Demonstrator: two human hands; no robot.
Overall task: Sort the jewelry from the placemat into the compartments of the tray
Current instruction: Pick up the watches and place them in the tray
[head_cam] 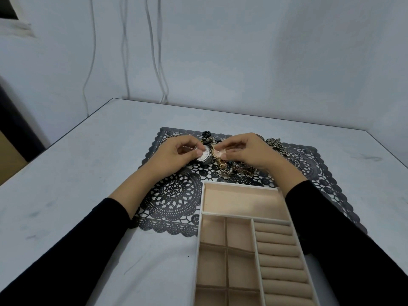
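A person's left hand (176, 151) pinches a silver watch (204, 156) by its case between thumb and fingertips, while the right hand (247, 151) pinches a gold watch (218, 154) the same way. The two dials sit side by side, nearly touching, just beyond the far end of the tray (201, 202). Both watches are over the black lace placemat (174, 195), at the near edge of a heap (240, 168) of tangled pieces that lies beyond the tray's far rim. Both dials tilt up toward the wearer. What shows of each band runs from the case down toward the tray, so each watch's long axis appears to point roughly at the tray, though the fingers hide much of the bands. The step looks like lifting the pair free. To do it well, each watch should rise straight up by its case so the band clears the chains beside it, then be laid lengthwise in the wide compartment (240, 199) at the tray's far end, apparently the only one long enough. The ring rolls (278, 250) along the tray's right side and the small squares on its left hold nothing yet. Loose rings (302, 160) lie beyond the tray's far right corner.
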